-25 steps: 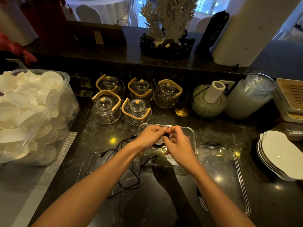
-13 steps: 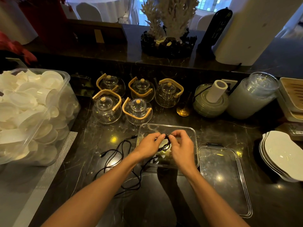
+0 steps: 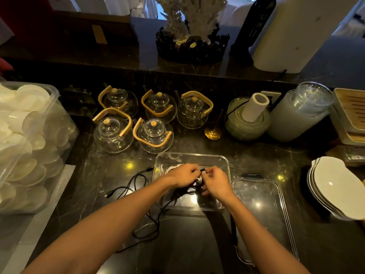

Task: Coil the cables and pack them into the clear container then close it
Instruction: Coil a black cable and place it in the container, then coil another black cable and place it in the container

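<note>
A clear container (image 3: pixel 190 156) stands open on the dark marble counter, with a white coiled cable (image 3: pixel 171 168) lying inside at its far left. My left hand (image 3: pixel 183 175) and my right hand (image 3: pixel 215 181) meet over the container, both pinching a black cable (image 3: pixel 138 194). A small coil of it hangs between them. The rest of the black cable trails loose over the counter to the left and toward me, its plug ends lying left of the container. The clear lid (image 3: pixel 260 214) lies flat just right of the container.
Several glass teapots (image 3: pixel 154 133) with wooden handles stand behind the container. A large plastic bin of white dishes (image 3: pixel 25 143) is at the left. White plates (image 3: pixel 335 186) are stacked at the right. Glass jars (image 3: pixel 300 111) and a brass spoon (image 3: pixel 212 132) stand at the back right.
My hands stayed over the container while working the black cable. The loose loops on the counter shifted slightly. The camera tilted down a little.
</note>
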`<state>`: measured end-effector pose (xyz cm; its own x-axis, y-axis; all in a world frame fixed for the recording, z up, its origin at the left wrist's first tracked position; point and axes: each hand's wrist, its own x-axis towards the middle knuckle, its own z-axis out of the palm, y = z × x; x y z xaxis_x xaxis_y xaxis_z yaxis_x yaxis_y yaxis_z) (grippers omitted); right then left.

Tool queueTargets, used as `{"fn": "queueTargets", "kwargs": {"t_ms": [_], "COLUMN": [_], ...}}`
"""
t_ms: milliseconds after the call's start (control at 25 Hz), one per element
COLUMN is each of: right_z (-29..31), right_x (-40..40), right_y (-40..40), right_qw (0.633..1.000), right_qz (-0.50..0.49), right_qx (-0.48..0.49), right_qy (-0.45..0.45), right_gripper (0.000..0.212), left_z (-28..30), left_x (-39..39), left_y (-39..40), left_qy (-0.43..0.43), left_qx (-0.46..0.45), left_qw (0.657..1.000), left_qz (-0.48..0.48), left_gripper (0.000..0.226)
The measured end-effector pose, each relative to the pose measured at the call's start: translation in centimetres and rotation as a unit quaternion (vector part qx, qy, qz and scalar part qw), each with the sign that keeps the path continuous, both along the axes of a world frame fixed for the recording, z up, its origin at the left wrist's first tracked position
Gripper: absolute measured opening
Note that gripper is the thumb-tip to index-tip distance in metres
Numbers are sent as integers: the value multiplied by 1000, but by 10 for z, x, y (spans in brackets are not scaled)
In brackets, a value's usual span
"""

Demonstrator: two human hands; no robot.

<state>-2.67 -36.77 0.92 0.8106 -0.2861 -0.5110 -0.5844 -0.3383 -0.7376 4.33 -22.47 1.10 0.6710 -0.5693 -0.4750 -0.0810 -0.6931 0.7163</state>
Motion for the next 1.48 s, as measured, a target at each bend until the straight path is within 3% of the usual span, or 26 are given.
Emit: {"fn": "queueTargets", "kwargs": {"t_ms": [120,440,680,880,1120,1320,1480], "right_z": [-16,-38,-34,-20,45,68,56], "right_x": [5,11,9,3,0,-22,-50], "right_y": [-2,3,3,1,29,98,128], "right_qw": [998,994,995,997,980,923,848], "right_qz": [-57,-106,-93,-46,143,313,429], "right_qx": [14,5,-14,-38,-88,-148,-269], "right_qy": [19,-23,-43,-53,-110,-171,-158], "right_gripper": [11,9,13,10,12,29,33], "left_z": [-9,-23,-27,-10,43,49,16], "left_x": [7,1,-7,-9,-6,-49,-95], "left_y": [-5,1,-2,11,83,151,178], "left_qy": [-6,-179,-193,-164,-179,-173,-108], "left_qx": [38,63,80,16,-48,-46,-40], "left_qw": [999,979,974,978,965,943,938], "left_qz": [-38,71,89,130,188,281,326], "left_gripper": [9,20,23,26,22,23,19]}}
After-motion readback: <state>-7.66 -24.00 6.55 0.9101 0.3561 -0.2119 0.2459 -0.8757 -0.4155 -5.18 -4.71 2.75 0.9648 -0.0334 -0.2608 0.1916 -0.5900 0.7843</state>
